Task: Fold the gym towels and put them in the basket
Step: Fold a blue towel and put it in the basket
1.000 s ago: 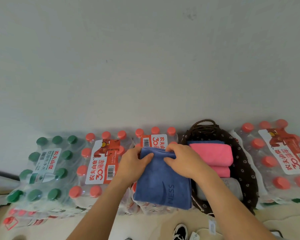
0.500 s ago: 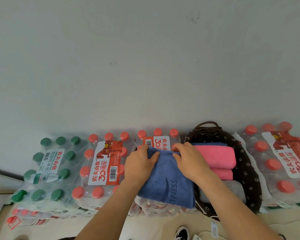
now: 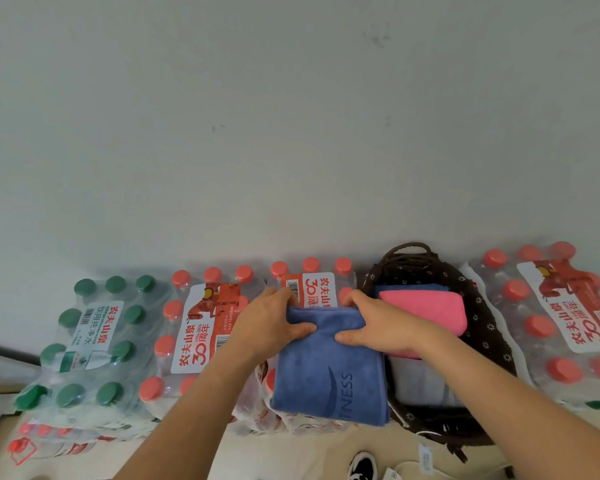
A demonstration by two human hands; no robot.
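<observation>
The left hand point(image 3: 269, 327) and the right hand point(image 3: 378, 323) both pinch the far edge of a folded blue towel point(image 3: 329, 368), thumbs on top. The towel lies on packs of water bottles, just left of the dark basket point(image 3: 489, 327). Its cloth is soft and blue, with a darker curved mark and the letters "TNESS". In the basket a pink towel point(image 3: 426, 310) lies folded. The red-capped pack point(image 3: 201, 327) label reads "农夫山泉" and "30"; the green-capped pack point(image 3: 94, 337) label also reads "农夫山泉".
</observation>
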